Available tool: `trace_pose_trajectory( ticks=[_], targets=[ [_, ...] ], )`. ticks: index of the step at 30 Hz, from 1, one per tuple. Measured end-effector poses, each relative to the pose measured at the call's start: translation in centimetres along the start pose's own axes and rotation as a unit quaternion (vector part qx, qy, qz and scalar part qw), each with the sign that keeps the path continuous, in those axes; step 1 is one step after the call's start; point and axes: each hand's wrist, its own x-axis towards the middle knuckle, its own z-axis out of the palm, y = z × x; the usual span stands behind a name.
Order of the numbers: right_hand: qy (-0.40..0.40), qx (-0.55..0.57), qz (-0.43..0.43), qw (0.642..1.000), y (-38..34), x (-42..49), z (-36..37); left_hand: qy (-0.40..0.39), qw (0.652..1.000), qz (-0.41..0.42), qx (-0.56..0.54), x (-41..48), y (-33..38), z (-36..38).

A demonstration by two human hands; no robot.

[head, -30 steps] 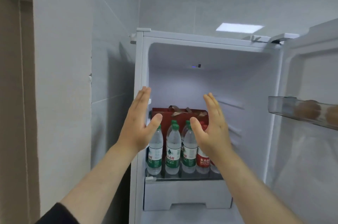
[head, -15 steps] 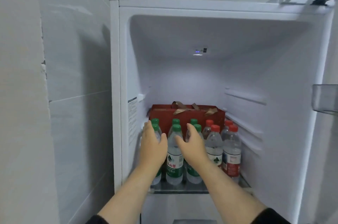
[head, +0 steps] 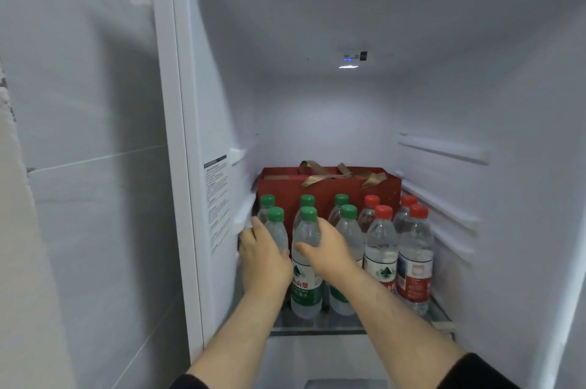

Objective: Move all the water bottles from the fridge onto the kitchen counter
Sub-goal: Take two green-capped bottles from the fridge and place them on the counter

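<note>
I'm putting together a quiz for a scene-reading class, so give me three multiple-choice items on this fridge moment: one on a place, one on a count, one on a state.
1. Relative to the bottles, where does the red box stand?
A. in front
B. behind
C. on top

2. How many red-capped bottles show?
A. two
B. four
C. six

3. What is the right hand doing?
A. hanging idle
B. pressing flat on the fridge wall
C. gripping the middle front green-capped bottle

Answers:
1. B: the box rises behind both rows.
2. B: four red caps stand at the right end.
3. C: the thumb and fingers curl round that bottle.
</note>
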Motion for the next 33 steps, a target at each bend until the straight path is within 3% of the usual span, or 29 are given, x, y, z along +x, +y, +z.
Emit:
trace_pose_trajectory(
  ticks=[3,8,13,24,33],
  targets=[
    [-0.028,0.007,0.014,0.999,0.4,-0.2,-0.5,-0.014,1.000,0.007,0.016,-0.4,-0.1,-0.3],
    [-0.084,0.033,0.013,0.996,0.9,-1.1,-1.3,-0.018,0.996,-0.007,-0.084,-1.0,-0.4,-0.8],
    [-0.084,0.049,0.001,0.995,1.7,-1.8,-0.3,-0.071,0.992,-0.007,-0.103,-1.0,-1.3,-0.3],
    [0.005,0.069,0.009,0.998,0.2,-5.3,-2.0,-0.039,0.974,-0.010,-0.223,-2.9,-0.4,-4.2],
    [0.124,0.095,-0.044,0.987,-8.8,-11.0,-9.0,-0.071,0.935,0.069,-0.339,-3.5,4.3,-11.7]
  ],
)
